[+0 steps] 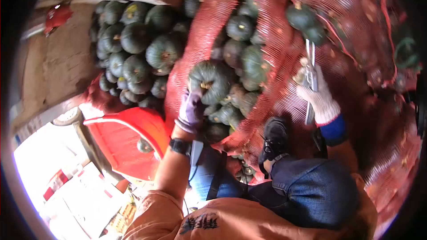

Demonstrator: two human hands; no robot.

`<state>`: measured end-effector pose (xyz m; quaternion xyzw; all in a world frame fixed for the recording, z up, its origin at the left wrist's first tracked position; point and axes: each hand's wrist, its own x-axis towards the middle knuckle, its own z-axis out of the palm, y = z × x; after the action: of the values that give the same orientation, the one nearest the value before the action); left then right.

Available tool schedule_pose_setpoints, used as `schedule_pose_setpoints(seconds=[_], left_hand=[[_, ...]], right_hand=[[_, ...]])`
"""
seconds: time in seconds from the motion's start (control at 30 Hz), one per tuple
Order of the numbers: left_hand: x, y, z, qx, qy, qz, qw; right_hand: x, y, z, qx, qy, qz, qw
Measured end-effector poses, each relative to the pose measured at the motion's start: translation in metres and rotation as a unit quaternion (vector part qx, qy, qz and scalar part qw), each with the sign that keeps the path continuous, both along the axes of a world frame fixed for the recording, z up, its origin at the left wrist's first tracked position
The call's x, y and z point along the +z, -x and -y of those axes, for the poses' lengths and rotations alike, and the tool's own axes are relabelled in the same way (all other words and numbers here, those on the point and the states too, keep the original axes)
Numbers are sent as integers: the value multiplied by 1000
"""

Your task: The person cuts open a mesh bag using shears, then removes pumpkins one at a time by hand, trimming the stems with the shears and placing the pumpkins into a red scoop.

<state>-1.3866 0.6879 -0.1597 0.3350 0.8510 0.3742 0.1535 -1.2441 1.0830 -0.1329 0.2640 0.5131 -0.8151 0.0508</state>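
My left hand [191,111], in a purple-grey glove, grips a dark green pumpkin [215,82] from its near side, the thumb close to the stem. This pumpkin is above an opened red mesh sack [195,46], where more green pumpkins [240,27] lie. My right hand [318,91] wears a white knit glove and is closed round a pair of metal scissors [310,78]. Their two narrow blades point away from me and look slightly apart. Just beyond the blade tips sit two small green pumpkins [304,18] on the mesh sacks.
A heap of green pumpkins [135,38] stands at the left against a brown wall [66,49]. Below it is a red plastic tub [120,138] with a pumpkin inside. Filled red mesh sacks [347,0] spread over the right side. My shoe [274,135] rests among the sacks.
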Motion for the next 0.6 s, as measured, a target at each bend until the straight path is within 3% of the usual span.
schedule_pose_setpoints(seconds=[0.03,0.07,0.1,0.13,0.17,0.23,0.33,0.4,0.43,0.47,0.5,0.53,0.57,0.6], left_hand=[[23,-6,4,11,2,40,999],[10,-13,33,105,-60,158,980],[26,-3,36,172,-159,297,926],[42,8,39,251,-264,408,837],[93,28,19,295,-387,528,696],[100,90,74,263,-264,386,844],[116,166,134,329,-395,328,792],[125,177,117,340,-354,151,858],[122,155,84,274,-141,74,949],[119,134,50,188,56,-42,980],[92,105,30,137,70,42,987],[53,66,12,63,14,283,957],[10,32,0,-26,-25,498,866],[-28,4,-7,-36,-13,625,779]], right_hand=[[8,4,8,36,-108,-22,993],[11,5,14,5,-70,10,998],[12,12,22,-28,-61,-1,998],[14,17,27,-34,-58,5,998],[15,23,31,-41,-55,11,998],[25,32,35,10,-93,-5,996],[33,36,31,33,-57,4,998],[26,36,27,45,-73,-4,996],[27,36,27,34,-72,-8,997],[30,37,26,23,-72,-13,997],[31,37,25,12,-74,-19,997],[18,33,24,-4,-48,1,999],[18,32,26,7,-51,-1,999],[20,33,29,18,-53,-4,998]])
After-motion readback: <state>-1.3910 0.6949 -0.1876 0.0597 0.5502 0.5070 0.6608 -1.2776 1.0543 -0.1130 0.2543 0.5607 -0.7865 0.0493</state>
